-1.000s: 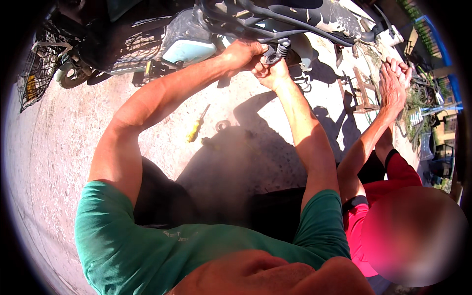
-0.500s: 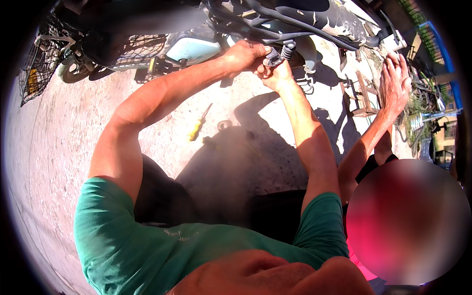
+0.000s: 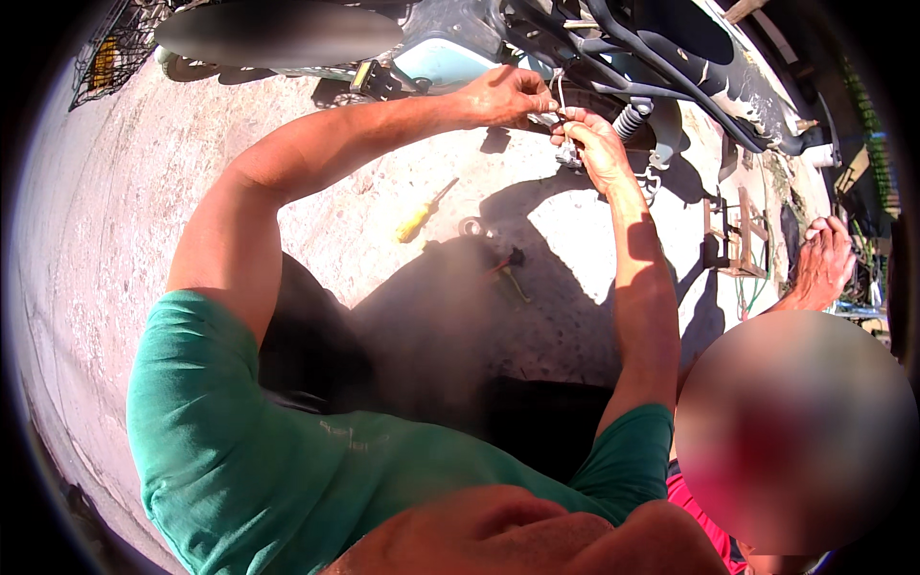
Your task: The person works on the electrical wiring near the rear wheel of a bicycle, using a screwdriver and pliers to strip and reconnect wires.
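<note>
Beside the scooter's underside, both my hands are closed and pinching close together. My left hand point(image 3: 510, 97) has thumb and forefinger pressed together, and what lies between them is too small to make out. My right hand point(image 3: 598, 151) pinches the lower end of a thin pale cable point(image 3: 562, 88), which runs up toward the scooter point(image 3: 460, 27). A small whitish part point(image 3: 567, 154) shows under my right fingers, partly hidden by them. The scooter's light blue panel point(image 3: 443, 61) is just left of the hands, and a coil shock absorber point(image 3: 632, 119) is just right.
On the concrete lie a yellow-handled screwdriver point(image 3: 414, 226), a ring-shaped piece point(image 3: 472, 227) and a small black piece with reddish and yellowish strands point(image 3: 513, 264). A wooden frame point(image 3: 744, 235) stands to the right. Another person's bare limb point(image 3: 822, 266) reaches in at the right edge.
The dark grey part between my hands no longer shows; a thin pale cable and whitish part do. The black piece with strands now lies on the ground. The whole view has shifted.
</note>
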The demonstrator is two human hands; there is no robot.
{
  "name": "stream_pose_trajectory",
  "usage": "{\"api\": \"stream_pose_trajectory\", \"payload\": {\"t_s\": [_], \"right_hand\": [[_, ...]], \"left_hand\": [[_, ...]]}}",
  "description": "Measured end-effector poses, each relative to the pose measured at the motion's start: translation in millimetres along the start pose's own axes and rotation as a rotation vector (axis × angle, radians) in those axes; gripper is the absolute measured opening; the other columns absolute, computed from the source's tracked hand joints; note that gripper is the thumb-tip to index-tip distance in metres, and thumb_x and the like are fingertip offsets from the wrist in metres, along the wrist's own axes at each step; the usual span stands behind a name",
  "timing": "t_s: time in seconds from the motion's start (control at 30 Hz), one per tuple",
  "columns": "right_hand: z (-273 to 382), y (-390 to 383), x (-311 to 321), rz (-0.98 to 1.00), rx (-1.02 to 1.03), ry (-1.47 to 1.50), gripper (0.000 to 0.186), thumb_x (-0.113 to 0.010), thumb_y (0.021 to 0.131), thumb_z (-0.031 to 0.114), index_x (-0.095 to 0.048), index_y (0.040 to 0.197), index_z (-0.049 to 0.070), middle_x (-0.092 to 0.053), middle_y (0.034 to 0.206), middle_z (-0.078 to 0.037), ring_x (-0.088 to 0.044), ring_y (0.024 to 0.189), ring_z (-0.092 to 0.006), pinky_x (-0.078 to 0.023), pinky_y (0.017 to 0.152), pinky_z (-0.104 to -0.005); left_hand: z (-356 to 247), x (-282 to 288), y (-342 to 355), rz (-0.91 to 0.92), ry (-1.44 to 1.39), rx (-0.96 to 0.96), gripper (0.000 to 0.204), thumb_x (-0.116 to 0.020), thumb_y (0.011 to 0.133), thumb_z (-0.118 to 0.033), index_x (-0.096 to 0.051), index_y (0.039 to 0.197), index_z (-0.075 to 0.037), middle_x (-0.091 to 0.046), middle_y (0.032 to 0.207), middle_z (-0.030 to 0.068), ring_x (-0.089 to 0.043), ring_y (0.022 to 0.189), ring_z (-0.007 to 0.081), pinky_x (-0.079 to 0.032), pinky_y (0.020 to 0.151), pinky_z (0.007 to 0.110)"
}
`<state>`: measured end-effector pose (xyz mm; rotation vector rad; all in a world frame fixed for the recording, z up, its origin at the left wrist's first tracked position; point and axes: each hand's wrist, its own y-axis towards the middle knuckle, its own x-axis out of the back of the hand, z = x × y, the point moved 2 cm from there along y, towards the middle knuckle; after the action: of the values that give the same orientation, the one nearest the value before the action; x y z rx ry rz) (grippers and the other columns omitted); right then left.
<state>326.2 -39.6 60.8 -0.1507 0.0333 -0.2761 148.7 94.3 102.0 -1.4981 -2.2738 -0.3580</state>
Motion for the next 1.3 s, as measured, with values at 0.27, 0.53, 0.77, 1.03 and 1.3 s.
{"api": "stream_pose_trajectory", "payload": {"t_s": [0.27, 0.53, 0.77, 1.03, 1.3], "right_hand": [[12.0, -7.1, -12.2, 0.057, -0.103, 0.069, 0.018, -0.053, 0.093, 0.008, -0.057, 0.109, 0.001, -0.065, 0.096, -0.010, -0.063, 0.089, -0.0188, -0.050, 0.083, -0.0313], [31.9, 3.3, -11.2, -0.139, -0.233, -0.110, 0.029, -0.054, 0.098, 0.019, -0.056, 0.120, 0.002, -0.067, 0.102, -0.010, -0.068, 0.091, -0.0188, -0.054, 0.079, -0.0293], [27.0, 51.5, -29.4, -0.330, -0.115, 0.358, 0.023, -0.053, 0.097, 0.021, -0.061, 0.109, 0.003, -0.062, 0.081, -0.003, -0.055, 0.063, -0.0145, -0.042, 0.061, -0.0281], [15.0, 63.7, -25.9, -0.192, -0.051, 0.563, 0.031, -0.058, 0.092, 0.025, -0.061, 0.117, 0.006, -0.061, 0.083, -0.005, -0.052, 0.071, -0.0190, -0.044, 0.070, -0.0352], [26.0, 55.7, -27.2, -0.161, -0.022, 0.316, 0.024, -0.066, 0.094, 0.027, -0.064, 0.110, 0.008, -0.061, 0.088, 0.000, -0.057, 0.078, -0.0118, -0.047, 0.072, -0.0304]], "left_hand": [[23.1, 4.2, 45.9, 0.097, -0.606, 0.090, 0.019, -0.057, 0.099, -0.022, -0.064, 0.100, -0.004, -0.064, 0.085, 0.0007, -0.059, 0.075, 0.0116, -0.049, 0.063, 0.029], [35.4, -11.3, 59.1, 0.067, -0.926, 0.121, 0.025, -0.051, 0.102, -0.022, -0.065, 0.093, -0.003, -0.064, 0.077, 0.0032, -0.054, 0.058, 0.0115, -0.048, 0.055, 0.027], [25.3, -11.1, 49.5, 0.040, -1.047, 0.216, 0.027, -0.047, 0.103, -0.019, -0.069, 0.094, -0.005, -0.068, 0.077, 0.0046, -0.065, 0.063, 0.0137, -0.051, 0.053, 0.029], [23.2, -0.6, 48.9, -0.023, -1.006, 0.279, 0.022, -0.054, 0.097, -0.013, -0.073, 0.088, -0.007, -0.063, 0.064, 0.0034, -0.056, 0.048, 0.0131, -0.041, 0.040, 0.028], [22.0, -6.5, 33.7, 0.055, -1.028, 0.301, 0.037, -0.047, 0.103, -0.037, -0.065, 0.103, -0.005, -0.069, 0.096, 0.0061, -0.059, 0.071, 0.0145, -0.045, 0.056, 0.028]]}}
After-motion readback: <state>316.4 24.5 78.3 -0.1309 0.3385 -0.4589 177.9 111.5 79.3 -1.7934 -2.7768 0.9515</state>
